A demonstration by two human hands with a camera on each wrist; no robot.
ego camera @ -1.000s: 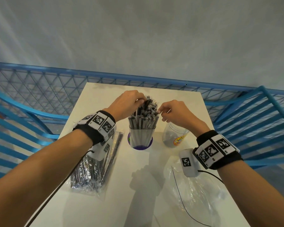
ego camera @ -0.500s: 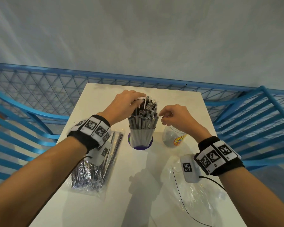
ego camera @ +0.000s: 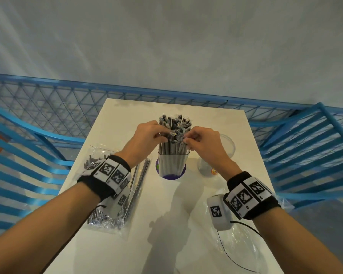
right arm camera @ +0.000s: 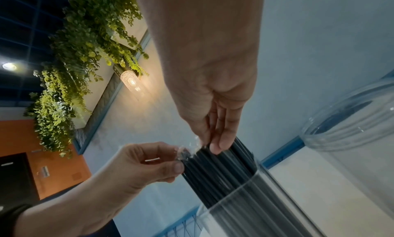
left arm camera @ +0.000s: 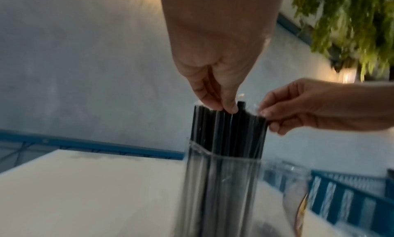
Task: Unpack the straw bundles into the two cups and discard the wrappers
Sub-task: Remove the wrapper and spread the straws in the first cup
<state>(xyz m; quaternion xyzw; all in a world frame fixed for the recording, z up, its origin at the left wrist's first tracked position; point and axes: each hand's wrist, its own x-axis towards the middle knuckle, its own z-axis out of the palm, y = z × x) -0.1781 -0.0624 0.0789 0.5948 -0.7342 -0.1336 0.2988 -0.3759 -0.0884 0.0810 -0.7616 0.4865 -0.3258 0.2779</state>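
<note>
A clear cup (ego camera: 173,165) stands mid-table, packed with black straws (ego camera: 175,125) in thin clear sleeves. My left hand (ego camera: 162,135) pinches straw tops on the near left side of the bunch. My right hand (ego camera: 186,140) pinches tops on the near right side. In the left wrist view my left hand (left arm camera: 226,107) pinches the straw tops (left arm camera: 228,127) while my right hand (left arm camera: 266,117) nips their right edge. The right wrist view shows my right hand (right arm camera: 211,146) on the straws (right arm camera: 224,169). The second cup (ego camera: 224,153), clear and empty, stands just right.
A wrapped straw bundle (ego camera: 107,194) lies on the white table (ego camera: 127,244) under my left wrist. A crumpled clear wrapper (ego camera: 242,244) lies at the near right. Blue chairs (ego camera: 309,155) flank the table, and a blue mesh railing (ego camera: 67,107) runs behind.
My right hand has moved left from beside the empty cup onto the straw tops. My left hand has shifted toward me along the bunch, and both hands now meet there.
</note>
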